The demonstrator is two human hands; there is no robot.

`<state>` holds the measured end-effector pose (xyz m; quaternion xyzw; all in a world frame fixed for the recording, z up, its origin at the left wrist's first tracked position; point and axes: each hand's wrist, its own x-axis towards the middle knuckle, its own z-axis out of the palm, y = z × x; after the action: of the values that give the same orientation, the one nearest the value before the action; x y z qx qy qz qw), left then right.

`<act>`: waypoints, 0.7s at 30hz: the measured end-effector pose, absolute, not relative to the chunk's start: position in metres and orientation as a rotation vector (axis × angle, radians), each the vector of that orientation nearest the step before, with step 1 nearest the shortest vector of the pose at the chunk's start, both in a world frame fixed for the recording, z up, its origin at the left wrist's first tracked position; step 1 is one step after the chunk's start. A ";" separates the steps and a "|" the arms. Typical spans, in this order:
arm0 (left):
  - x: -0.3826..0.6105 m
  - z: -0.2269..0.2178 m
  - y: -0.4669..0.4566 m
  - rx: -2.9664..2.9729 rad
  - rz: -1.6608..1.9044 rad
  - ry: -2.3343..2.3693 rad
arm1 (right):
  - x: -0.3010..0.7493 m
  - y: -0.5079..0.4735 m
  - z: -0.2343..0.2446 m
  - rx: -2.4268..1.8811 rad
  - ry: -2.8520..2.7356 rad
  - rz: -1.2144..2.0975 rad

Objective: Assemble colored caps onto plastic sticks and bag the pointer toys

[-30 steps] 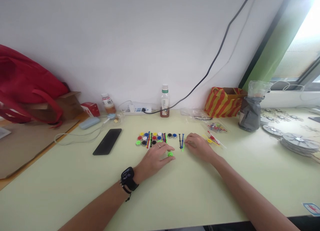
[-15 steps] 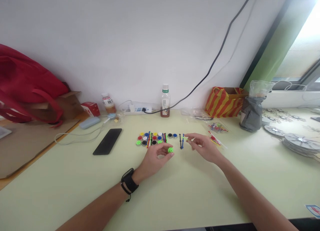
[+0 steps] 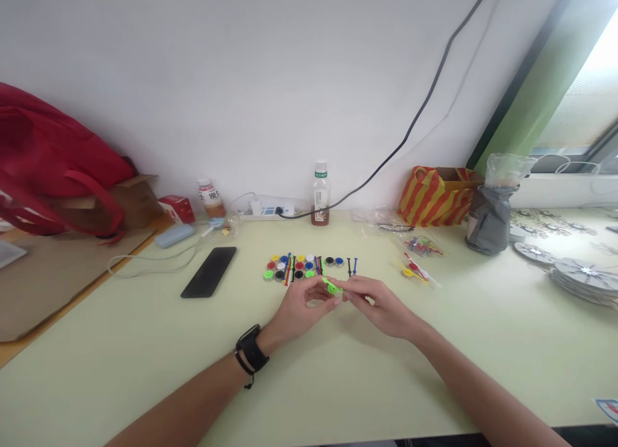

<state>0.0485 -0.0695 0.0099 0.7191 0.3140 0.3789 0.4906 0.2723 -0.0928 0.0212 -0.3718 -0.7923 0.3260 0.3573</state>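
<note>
My left hand (image 3: 302, 308) pinches a small green disc (image 3: 331, 286) just above the pale green table (image 3: 145, 363). My right hand (image 3: 379, 305) meets it from the right, its fingers closed on a thin green stick (image 3: 342, 291) whose tip sits at the disc. Behind the hands lies a cluster of coloured discs and sticks (image 3: 294, 267). Two dark sticks (image 3: 352, 266) lie to the right of that cluster. A black watch is on my left wrist.
A black phone (image 3: 209, 272) lies left of the cluster. A bottle (image 3: 319, 194), power strip (image 3: 265, 209) and smaller bottle (image 3: 210, 198) stand along the wall. Loose sticks and a clear packet (image 3: 418, 257) lie at right, with a striped bag (image 3: 437, 187), grey pouch (image 3: 490, 216) and red bag (image 3: 53, 163).
Both hands lifted off the table and came together. The left hand picked up the green disc; the right hand picked up the green stick and brought it to the disc.
</note>
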 end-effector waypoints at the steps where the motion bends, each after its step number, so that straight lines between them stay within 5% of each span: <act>1: 0.048 0.010 -0.070 1.745 0.918 0.762 | 0.271 -0.094 0.020 -0.976 -2.039 0.840; 13: 0.045 0.002 -0.067 1.860 1.012 0.773 | 0.273 -0.094 0.012 -1.205 -2.092 0.626; 21: 0.041 0.011 -0.068 2.073 1.038 0.816 | 0.276 -0.093 0.021 -1.059 -1.906 0.961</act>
<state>0.0405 -0.0678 0.0113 0.7946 0.3128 0.3977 0.3355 0.2758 -0.0934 0.0212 -0.4128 -0.7429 0.3747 0.3706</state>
